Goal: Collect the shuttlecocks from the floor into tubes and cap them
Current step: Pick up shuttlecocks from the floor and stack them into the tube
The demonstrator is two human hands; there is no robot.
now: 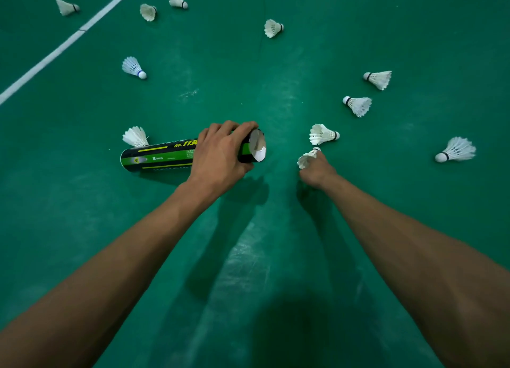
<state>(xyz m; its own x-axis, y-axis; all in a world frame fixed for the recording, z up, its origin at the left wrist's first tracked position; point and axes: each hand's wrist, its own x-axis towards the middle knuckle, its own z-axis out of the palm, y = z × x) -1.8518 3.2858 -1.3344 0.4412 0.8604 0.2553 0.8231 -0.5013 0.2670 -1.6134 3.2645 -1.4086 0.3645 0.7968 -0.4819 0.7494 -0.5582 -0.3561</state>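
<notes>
Left grip around the tube; right grip tight on a shuttlecock, fingertips out of sight

Tube: black and green, lying sideways, open mouth facing 3 o'clock, gripped near the mouth by the left hand.
Held shuttlecock: white feathers, pinched in the right hand, at 3 o'clock from the tube's mouth.
Loose shuttlecocks: ten, white, on their sides, scattered from 9 through 12 to 3 o'clock.

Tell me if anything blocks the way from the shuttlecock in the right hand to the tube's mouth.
Nothing visible does: only bare floor lies between the shuttlecock in the right hand and the mouth of the tube gripped by the left hand.
</notes>
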